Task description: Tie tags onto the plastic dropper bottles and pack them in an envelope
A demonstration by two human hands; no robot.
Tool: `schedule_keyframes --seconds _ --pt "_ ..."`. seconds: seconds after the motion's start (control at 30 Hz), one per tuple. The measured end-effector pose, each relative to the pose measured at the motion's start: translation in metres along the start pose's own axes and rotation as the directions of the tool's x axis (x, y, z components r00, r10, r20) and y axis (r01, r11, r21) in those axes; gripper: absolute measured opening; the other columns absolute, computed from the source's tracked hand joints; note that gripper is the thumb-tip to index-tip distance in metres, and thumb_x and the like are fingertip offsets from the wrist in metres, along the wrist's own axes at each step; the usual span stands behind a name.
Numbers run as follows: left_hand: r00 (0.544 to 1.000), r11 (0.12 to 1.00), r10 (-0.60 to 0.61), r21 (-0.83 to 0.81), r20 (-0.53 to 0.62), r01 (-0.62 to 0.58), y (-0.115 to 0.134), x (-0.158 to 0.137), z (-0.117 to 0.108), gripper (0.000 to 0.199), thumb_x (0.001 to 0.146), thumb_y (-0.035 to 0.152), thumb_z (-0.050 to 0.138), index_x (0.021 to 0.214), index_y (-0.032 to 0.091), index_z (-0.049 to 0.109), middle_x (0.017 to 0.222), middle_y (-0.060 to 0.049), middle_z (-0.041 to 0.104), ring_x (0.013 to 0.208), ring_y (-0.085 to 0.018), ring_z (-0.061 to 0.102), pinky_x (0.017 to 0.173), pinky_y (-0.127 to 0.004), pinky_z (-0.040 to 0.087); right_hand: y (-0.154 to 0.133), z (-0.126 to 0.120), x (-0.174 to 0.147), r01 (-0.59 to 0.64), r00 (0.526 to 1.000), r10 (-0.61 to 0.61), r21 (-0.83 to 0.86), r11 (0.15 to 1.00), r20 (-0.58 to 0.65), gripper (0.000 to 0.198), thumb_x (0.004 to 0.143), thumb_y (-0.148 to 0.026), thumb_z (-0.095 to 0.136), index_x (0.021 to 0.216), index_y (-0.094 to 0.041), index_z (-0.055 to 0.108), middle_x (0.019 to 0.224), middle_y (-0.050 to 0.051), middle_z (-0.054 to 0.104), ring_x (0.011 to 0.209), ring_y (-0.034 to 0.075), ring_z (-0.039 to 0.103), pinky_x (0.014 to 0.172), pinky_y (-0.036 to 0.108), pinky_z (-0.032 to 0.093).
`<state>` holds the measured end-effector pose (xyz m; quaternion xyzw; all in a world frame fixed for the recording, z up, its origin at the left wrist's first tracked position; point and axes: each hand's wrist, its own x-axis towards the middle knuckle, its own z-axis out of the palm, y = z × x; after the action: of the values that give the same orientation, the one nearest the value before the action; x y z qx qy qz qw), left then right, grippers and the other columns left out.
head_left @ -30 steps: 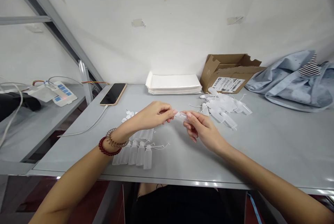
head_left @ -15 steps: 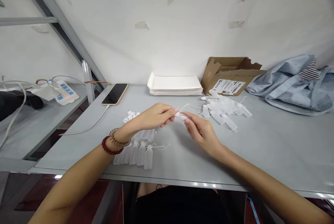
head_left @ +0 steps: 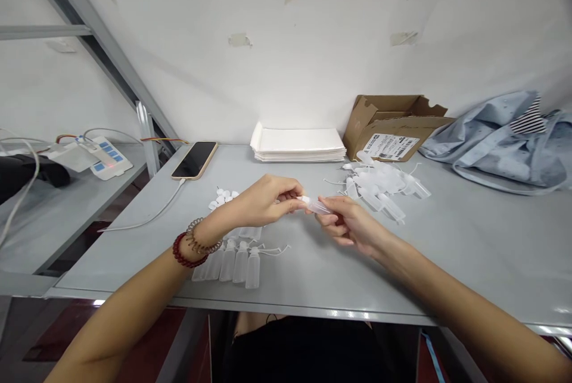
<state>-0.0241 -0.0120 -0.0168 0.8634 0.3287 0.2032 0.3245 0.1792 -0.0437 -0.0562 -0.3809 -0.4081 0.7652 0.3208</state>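
A small translucent plastic bottle [head_left: 316, 205] is held in the air between both hands, tilted, with its neck to the left. My left hand [head_left: 273, 199] pinches the neck end, and its fingers hide the tip. My right hand [head_left: 351, 222] grips the base end between thumb and fingers. Below my left wrist, several similar bottles [head_left: 240, 264] lie side by side in a row, some with thin white straps. More lie partly hidden under the left hand. Small white caps [head_left: 221, 197] are gathered behind the left wrist. A loose pile of bottles [head_left: 379, 183] lies beyond my right hand.
At the back stands a stack of white envelopes [head_left: 298, 146], beside an open cardboard box [head_left: 393, 133]. A light blue cloth bag [head_left: 496, 145] lies on the right. A phone [head_left: 195, 160] with a white cable is at the left, near a metal post [head_left: 146, 139].
My right hand has shifted its hold on the bottle, its fingers now curled beneath the base end. The left fingers have changed position around the neck, and the strap beside it no longer shows.
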Motion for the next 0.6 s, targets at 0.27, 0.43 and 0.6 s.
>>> schedule_keyframes --seconds 0.27,0.43,0.6 --pt "0.999 0.999 0.038 -0.015 -0.019 -0.039 0.002 0.000 -0.003 0.017 0.087 0.030 0.055 0.088 0.016 0.064 0.083 -0.003 0.068 0.073 -0.012 0.058 0.063 -0.022 0.044 0.000 0.002 0.000 -0.037 0.999 0.037 0.034 0.999 0.003 0.026 0.087 -0.037 0.050 0.080 -0.014 0.058 0.055 -0.010 0.019 0.042 0.004 0.010 0.031 0.015 0.015" --pt "0.990 0.988 -0.142 -0.060 0.005 0.142 -0.001 0.002 0.000 0.045 0.092 0.047 0.040 0.062 0.016 0.050 0.056 0.002 0.054 0.049 -0.008 0.047 0.049 -0.021 0.036 0.009 0.011 0.000 0.321 0.912 -0.401 -0.456 0.830 -0.088 0.037 0.089 -0.050 0.046 0.070 -0.018 0.050 0.056 -0.006 0.034 0.044 0.007 0.035 0.044 0.023 0.034" --pt "0.979 0.977 -0.178 -0.105 0.097 0.188 -0.002 0.003 0.004 0.048 0.092 0.051 0.038 0.059 0.017 0.042 0.052 0.003 0.049 0.047 -0.009 0.048 0.049 -0.021 0.037 0.018 0.013 -0.003 0.388 0.798 -0.602 -0.766 0.513 0.001 0.032 0.096 -0.040 0.035 0.090 -0.018 0.058 0.055 -0.004 0.043 0.050 0.011 0.043 0.054 0.027 0.035"
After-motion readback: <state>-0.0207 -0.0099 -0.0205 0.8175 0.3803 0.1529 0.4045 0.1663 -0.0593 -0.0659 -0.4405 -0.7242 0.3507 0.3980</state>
